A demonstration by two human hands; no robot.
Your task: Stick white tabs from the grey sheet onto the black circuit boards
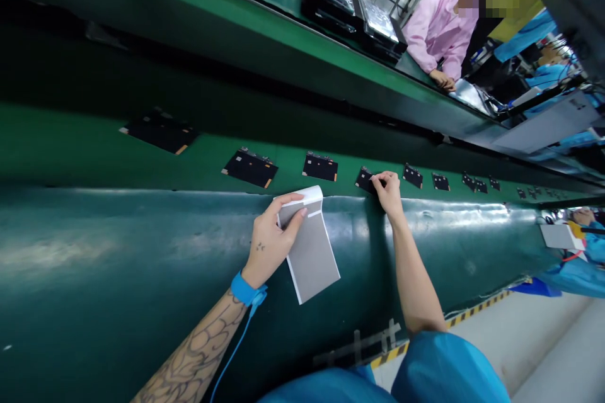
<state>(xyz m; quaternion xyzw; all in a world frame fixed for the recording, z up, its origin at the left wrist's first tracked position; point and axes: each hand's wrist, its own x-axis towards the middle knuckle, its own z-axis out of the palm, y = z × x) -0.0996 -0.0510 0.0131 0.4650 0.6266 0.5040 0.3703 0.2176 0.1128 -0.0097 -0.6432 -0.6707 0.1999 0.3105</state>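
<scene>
The black panel [363,183] lies flat on the green strip [208,156], the pinched fingertips of the right hand [389,192] at its two-o'clock side, seemingly for fine control; I cannot tell whether they grip anything. Toward eight o'clock, the left hand [271,236] grasps the grey sheet [312,258] over the bench [142,277], likely so its face is within easy reach. Other black panels [320,167] line the strip toward nine and three; a raised green ledge [283,31] bars twelve o'clock.
</scene>
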